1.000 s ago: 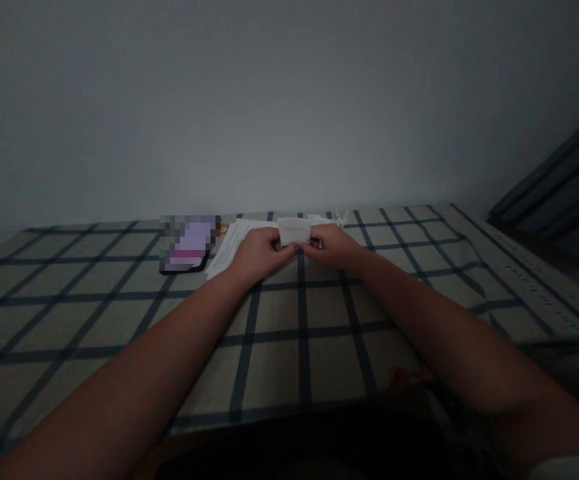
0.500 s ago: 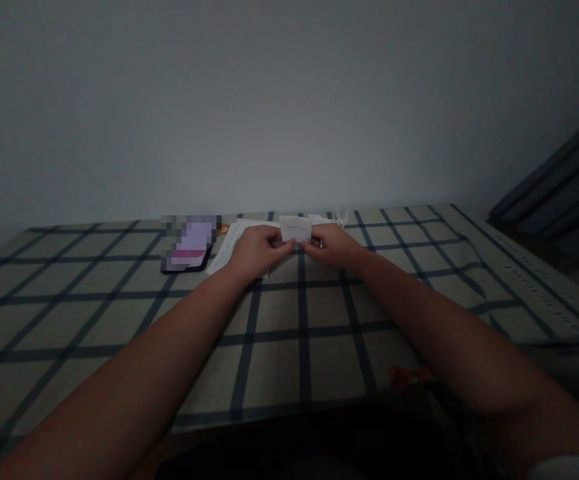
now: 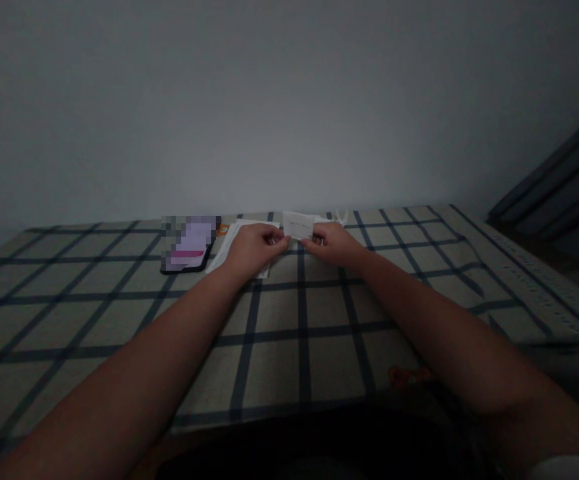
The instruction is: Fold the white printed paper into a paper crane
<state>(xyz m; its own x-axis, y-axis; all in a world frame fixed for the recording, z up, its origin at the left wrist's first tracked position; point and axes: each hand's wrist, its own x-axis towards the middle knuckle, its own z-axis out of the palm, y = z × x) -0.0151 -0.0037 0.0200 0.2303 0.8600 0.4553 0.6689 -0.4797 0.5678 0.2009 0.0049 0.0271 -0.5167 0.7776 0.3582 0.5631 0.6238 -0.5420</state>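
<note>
A small, folded white sheet with faint lines across it is held up between my hands near the far side of the table. I cannot tell whether it is paper or cloth. My left hand pinches its lower left corner between thumb and fingers. At its right edge, my right hand is closed on it, thumb in front and fingers curled behind. Flat white sheets lie under and beside my left hand, partly covered by it. White strips or loops show just beyond my right hand.
A phone with a lit, partly blurred screen lies left of the white sheets. The table wears a checked cloth with dark blue lines. A pale wall rises behind it, and dark folded fabric hangs at the right.
The folded sheet has shifted slightly right and tilted. My left thumb has drawn back a little to the left, towards the sheet's corner. The right hand has barely moved.
</note>
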